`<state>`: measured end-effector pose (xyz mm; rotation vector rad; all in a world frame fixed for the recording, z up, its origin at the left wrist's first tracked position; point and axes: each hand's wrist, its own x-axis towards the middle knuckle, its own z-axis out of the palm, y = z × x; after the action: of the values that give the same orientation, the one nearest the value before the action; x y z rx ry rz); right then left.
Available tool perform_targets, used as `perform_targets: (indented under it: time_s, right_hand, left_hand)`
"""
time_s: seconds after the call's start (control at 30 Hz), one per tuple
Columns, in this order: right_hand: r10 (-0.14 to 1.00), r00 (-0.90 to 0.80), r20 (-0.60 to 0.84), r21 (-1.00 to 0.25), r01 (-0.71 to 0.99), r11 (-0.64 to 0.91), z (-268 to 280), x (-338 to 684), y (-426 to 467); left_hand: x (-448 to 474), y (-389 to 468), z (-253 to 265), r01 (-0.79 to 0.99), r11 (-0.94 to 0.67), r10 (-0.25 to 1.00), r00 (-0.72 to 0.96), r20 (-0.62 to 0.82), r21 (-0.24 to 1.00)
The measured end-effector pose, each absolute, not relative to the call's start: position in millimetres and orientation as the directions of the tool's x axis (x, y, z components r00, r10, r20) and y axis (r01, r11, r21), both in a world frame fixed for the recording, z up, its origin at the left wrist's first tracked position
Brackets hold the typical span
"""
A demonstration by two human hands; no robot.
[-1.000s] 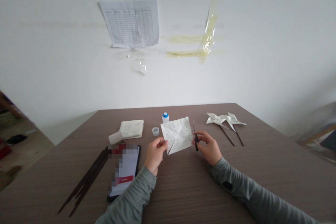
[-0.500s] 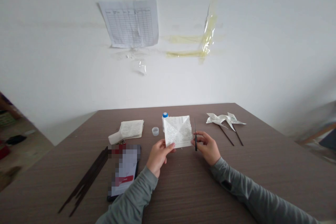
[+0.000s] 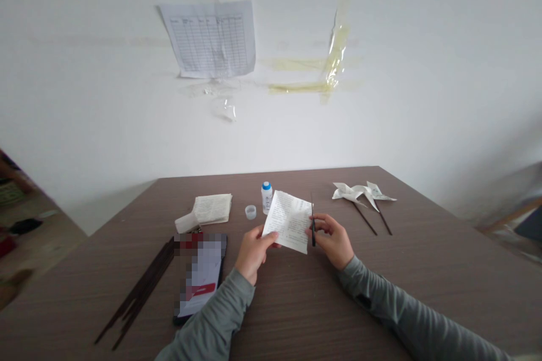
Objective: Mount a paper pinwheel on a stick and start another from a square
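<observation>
My left hand (image 3: 255, 251) pinches the lower left corner of a square sheet of printed paper (image 3: 290, 220), thumb on top. The sheet is tilted and shows faint diagonal creases. In my right hand (image 3: 333, 240) is a pair of scissors (image 3: 313, 225), held upright with the blades pointing away from me. The scissors stand right at the paper's right edge; whether they touch it I cannot tell. Just behind the paper stands a small white bottle with a blue cap (image 3: 266, 197). A translucent cap (image 3: 250, 212) lies to its left.
Two paper pinwheels (image 3: 358, 193) on dark sticks lie at the right. At the left are a stack of printed paper (image 3: 213, 208), a white object (image 3: 186, 222), a phone (image 3: 203, 276) and several dark sticks (image 3: 139, 293). The table (image 3: 381, 293) meets a white wall behind.
The paper has turned clockwise and tipped in my left hand, uncovering the bottle behind it. My right hand with the scissors has shifted slightly left.
</observation>
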<state>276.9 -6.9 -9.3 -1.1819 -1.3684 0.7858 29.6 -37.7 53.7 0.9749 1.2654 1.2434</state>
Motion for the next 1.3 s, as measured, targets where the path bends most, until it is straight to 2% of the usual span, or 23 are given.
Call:
perform_targets:
  time_s: [0.3, 0.67, 1.0, 1.3]
  right_hand:
    - [0.945, 0.117, 0.305, -0.936, 0.222, 0.275, -9.4, 275.5, -8.0]
    - [0.93, 0.216, 0.296, -0.951, 0.153, 0.267, -5.5, 265.5, -12.9]
    - [0.916, 0.254, 0.31, -0.948, 0.156, 0.277, -9.7, 265.9, -7.8]
    - [0.924, 0.25, 0.289, -0.956, 0.118, 0.267, -6.1, 265.4, -9.2]
  left_hand:
    - [29.0, -34.4, 43.2, -0.172, 0.066, 0.986, -0.138, -0.091, 0.983]
    - [42.4, -42.7, 38.0, -0.209, 0.144, 0.988, -0.018, -0.151, 0.967]
    - [38.6, -37.8, 38.2, -0.162, 0.131, 0.987, -0.073, -0.144, 0.978]
    - [37.8, -39.2, 30.8, -0.16, 0.134, 0.99, -0.016, -0.138, 0.978]
